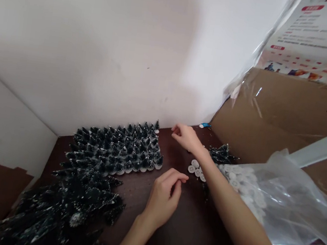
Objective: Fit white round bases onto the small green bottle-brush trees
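My left hand [164, 195] hovers over the near middle of the dark table, its thumb and fingers drawn together in a pinch. Whatever lies between those fingertips, if anything, is hidden. Farther back, my right hand [188, 138] reaches across with loosely bent fingers, and no object shows in it. Left of it stands a small snow-dusted bottle-brush tree [157, 125] on a white round base, at the end of a block of similar upright mini trees [118, 146]. Loose white round bases [197, 170] lie under and beside my right forearm.
Larger dark trees [68, 202] are heaped at the near left. A clear plastic bag [285, 203] spills white bases on the right, by more small trees [222, 153]. A cardboard sheet [288, 111] and the white wall [115, 52] bound the table. A blue item [205, 125] sits at the back corner.
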The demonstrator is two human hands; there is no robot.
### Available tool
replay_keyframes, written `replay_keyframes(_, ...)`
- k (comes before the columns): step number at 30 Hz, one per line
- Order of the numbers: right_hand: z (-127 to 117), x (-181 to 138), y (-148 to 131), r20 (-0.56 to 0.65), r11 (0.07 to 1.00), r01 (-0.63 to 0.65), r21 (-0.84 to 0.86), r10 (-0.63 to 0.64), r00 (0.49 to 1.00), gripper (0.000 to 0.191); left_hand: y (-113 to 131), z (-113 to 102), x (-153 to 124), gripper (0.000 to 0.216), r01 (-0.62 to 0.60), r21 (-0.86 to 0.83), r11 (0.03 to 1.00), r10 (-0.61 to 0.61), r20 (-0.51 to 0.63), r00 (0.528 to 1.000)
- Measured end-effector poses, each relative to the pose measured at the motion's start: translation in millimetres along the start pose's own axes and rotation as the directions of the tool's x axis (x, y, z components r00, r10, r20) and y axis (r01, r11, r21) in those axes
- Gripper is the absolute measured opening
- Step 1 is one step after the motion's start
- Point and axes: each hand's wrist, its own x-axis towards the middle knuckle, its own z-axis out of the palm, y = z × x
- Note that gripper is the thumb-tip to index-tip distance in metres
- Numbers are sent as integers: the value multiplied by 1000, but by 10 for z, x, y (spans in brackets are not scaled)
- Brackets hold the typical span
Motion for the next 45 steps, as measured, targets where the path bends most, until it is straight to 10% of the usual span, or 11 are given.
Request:
replay_keyframes(9,-163,-499,331,111,915,-82,-394,136,984,29,-20,18,-11,30,-21,162,987,8,78,997)
replay_keyframes(18,80,-582,240,99,957,-48,-287,80,992,25,-65,-9,8,30,18,197,980,-32,68,997)
replay_keyframes(30,7,-427,594,-281,957,-213,-197,153,948,19,-73,18,-10,27,9,217,976,-26,76,997)
replay_keyframes(45,11,-583,368,-16,1000,0,30,1,1000,12,-78,11,-7,29,41,178,983,-47,26,999)
